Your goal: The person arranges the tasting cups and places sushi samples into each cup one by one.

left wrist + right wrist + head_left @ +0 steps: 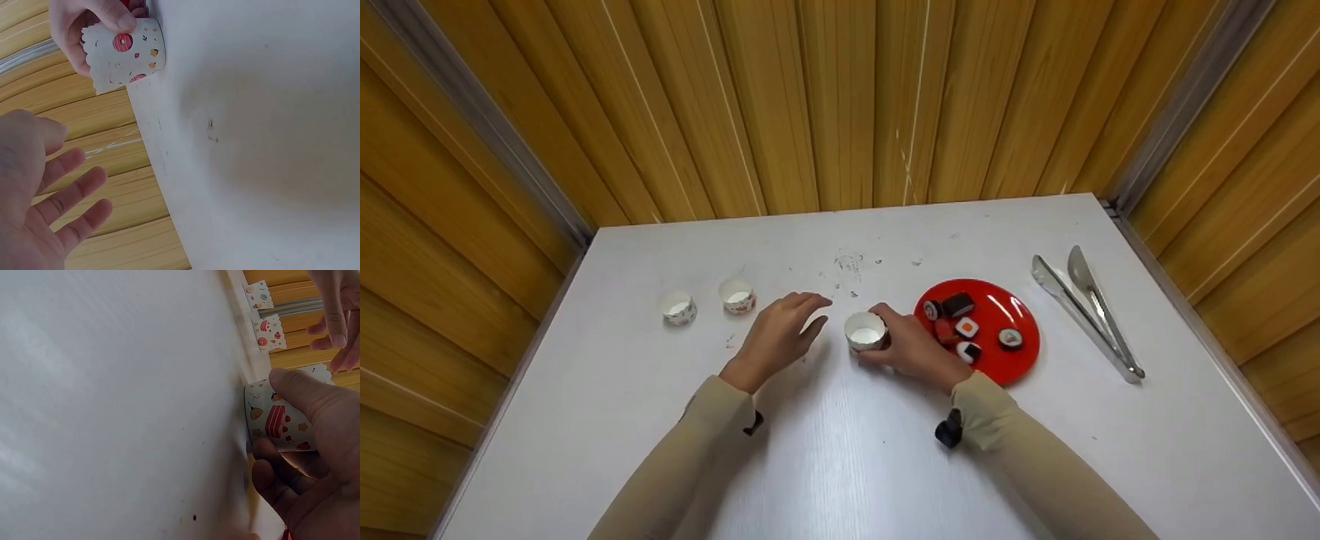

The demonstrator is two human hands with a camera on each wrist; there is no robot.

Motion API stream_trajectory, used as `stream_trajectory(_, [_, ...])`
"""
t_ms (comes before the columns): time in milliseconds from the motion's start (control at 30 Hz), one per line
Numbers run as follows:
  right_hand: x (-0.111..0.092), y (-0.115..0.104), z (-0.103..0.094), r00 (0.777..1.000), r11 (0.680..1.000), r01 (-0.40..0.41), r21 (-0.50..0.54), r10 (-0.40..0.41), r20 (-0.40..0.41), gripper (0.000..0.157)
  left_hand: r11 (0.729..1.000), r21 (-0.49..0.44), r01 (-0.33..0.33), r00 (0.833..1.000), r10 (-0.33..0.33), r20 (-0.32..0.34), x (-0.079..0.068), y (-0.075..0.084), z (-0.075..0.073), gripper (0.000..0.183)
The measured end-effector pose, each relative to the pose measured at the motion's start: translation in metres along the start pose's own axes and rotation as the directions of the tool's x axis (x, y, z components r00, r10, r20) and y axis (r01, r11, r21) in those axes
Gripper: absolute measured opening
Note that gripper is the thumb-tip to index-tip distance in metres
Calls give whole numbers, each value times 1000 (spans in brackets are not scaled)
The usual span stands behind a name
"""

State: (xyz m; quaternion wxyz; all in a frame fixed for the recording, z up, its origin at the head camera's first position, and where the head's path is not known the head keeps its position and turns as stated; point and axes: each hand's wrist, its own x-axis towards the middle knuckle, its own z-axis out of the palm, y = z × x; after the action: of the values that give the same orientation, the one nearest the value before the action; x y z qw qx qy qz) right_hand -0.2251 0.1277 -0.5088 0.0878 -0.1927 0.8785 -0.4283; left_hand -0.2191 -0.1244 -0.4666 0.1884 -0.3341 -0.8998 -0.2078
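My right hand (913,346) grips a white paper baking cup (864,339) from its right side, thumb on the near side and fingers behind. Printed cake and donut pictures and a scalloped rim show on this cup (281,417) in the right wrist view. To the left of it, my left hand (781,336) hovers with fingers apart, holding nothing; the left wrist view shows its spread fingers (73,194). Two more paper cups, one at the far left (679,309) and one beside it (737,297), stand upright on the table beyond my left hand.
A red plate (1012,367) with several sushi pieces (967,327) lies right of the cup, partly behind my right hand. Metal tongs (1091,315) rest farther right on the white table (840,465). Wood-look panels (840,105) wall the back and sides.
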Motion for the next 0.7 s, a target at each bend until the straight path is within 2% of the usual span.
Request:
stream_trajectory(267, [1,-2,0,1000,998,4,-65,-5,-25,54,997,-36,-62,998,62,9,5,13,3,26])
stream_trajectory(700, [-1,-2,-1,1000,999,22,-27,-22,-8,55,997,-55,-51,994,56,99,8,25,11,22])
